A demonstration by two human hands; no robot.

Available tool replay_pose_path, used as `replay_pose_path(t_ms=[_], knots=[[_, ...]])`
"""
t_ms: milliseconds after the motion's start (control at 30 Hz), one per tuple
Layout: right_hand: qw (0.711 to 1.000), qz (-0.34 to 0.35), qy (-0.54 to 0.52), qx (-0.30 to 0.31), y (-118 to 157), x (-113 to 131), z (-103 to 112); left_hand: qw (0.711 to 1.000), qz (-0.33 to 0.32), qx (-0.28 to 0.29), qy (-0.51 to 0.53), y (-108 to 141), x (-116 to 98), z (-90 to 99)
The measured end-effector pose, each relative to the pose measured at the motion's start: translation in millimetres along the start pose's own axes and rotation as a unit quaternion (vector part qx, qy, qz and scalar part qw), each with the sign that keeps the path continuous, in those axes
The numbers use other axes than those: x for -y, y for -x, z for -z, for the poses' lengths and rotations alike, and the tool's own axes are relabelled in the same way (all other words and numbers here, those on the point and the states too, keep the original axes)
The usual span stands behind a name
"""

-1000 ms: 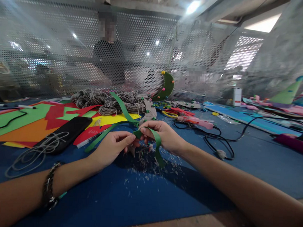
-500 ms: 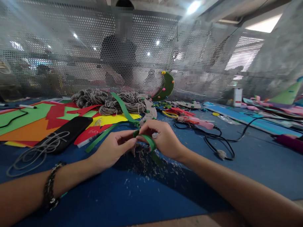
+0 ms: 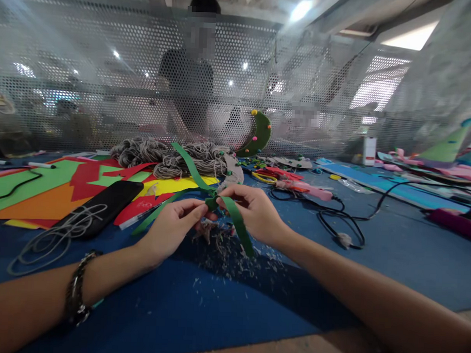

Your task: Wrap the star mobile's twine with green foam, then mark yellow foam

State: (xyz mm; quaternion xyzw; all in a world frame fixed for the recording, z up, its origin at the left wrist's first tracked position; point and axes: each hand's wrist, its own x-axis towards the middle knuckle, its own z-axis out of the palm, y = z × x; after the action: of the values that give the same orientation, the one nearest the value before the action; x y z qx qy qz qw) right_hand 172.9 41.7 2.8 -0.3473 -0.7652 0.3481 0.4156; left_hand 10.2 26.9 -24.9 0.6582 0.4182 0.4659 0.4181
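Both hands meet over the middle of the blue table (image 3: 169, 308). A green felt strip (image 3: 239, 228) runs between them, its tail hanging down past my right fingers. My left hand (image 3: 172, 226) pinches a curled part of the strip between thumb and fingertips. With its fingers bent, my right hand (image 3: 257, 213) grips the strip beside that curl. Another green strip (image 3: 191, 164) sticks up behind the fingers. A grey crescent shape with green beads (image 3: 235, 174) lies just beyond. Pale scraps (image 3: 225, 248) are scattered beneath the hands.
Left of my hands are coloured felt sheets (image 3: 49, 196), a black phone (image 3: 111, 203) and a grey cord (image 3: 67, 237). Grey yarn bundles (image 3: 143, 155) lie behind. Rightward are scissors (image 3: 264, 176) and a black cable (image 3: 350, 219). A person (image 3: 188, 82) stands behind the perforated screen (image 3: 119, 64).
The strip's loop near my right hand has opened out, and its tail now hangs longer and straighter. Both hands stay nearly in place. The person behind the screen has shifted slightly right.
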Motion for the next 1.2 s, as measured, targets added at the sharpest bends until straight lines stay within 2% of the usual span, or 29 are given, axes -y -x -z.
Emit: replay_pose_path(t_ms=[133,267,500,633,867,1033,1100,1200], knots=[[0.999,0.006,-0.026,0.033,-2,-1,1,0.998,0.01,-0.034,0.044,-1,5,0.3],[0.997,-0.001,-0.049,0.052,-2,-3,1,0.999,0.025,-0.015,0.04,0,3,-0.7],[0.999,0.018,-0.005,0.035,-2,-6,0,0.997,-0.049,0.018,-0.064,5,-10,-2.2],[0.999,0.016,0.003,0.036,0,-7,-3,0.995,-0.033,-0.002,-0.093,3,-7,-0.8],[0.999,0.004,0.022,0.038,2,-6,-8,0.995,-0.052,0.02,-0.081,-1,1,1.2],[1.0,0.005,0.025,0.017,4,-6,-9,0.995,-0.049,0.024,-0.08,0,4,1.2],[1.0,-0.015,-0.015,0.015,4,-5,-9,0.995,-0.061,0.015,-0.08,0,4,0.8],[0.991,-0.092,-0.095,0.019,3,-4,-10,0.991,-0.062,0.033,-0.115,-1,4,0.8]])
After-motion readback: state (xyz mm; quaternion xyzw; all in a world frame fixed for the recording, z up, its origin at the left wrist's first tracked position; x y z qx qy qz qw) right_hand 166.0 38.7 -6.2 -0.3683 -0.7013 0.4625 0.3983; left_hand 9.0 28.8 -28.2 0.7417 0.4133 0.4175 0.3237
